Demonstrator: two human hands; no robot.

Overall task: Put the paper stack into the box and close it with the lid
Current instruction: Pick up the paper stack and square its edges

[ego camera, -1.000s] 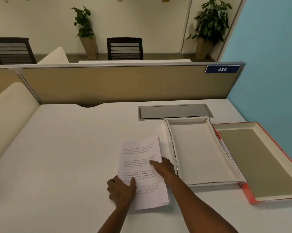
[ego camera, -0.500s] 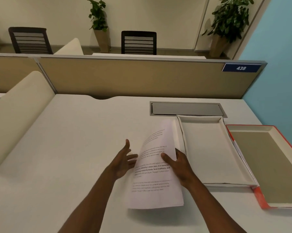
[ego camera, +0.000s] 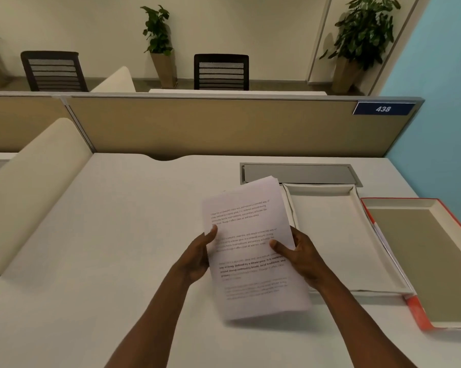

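A stack of printed white paper [ego camera: 253,251] hangs above the desk, held flat between both hands. My left hand [ego camera: 197,257] grips its left edge with the thumb on top. Along the right edge my right hand [ego camera: 301,257] does the same. The open white box [ego camera: 340,235] lies on the desk just right of the paper, nothing inside it. Its lid [ego camera: 433,261], red outside and brown inside, lies upside down to the right, its left edge partly under the box.
A grey cable hatch [ego camera: 299,173] is set into the white desk [ego camera: 112,235] behind the box. A beige partition [ego camera: 210,126] with a "438" plate closes the far edge. A blue wall [ego camera: 447,88] stands at the right, a cream side panel [ego camera: 35,181] at the left.
The paper stack has gone from lying on the desk to being lifted. My left hand, open half a second ago, now grips its left edge.
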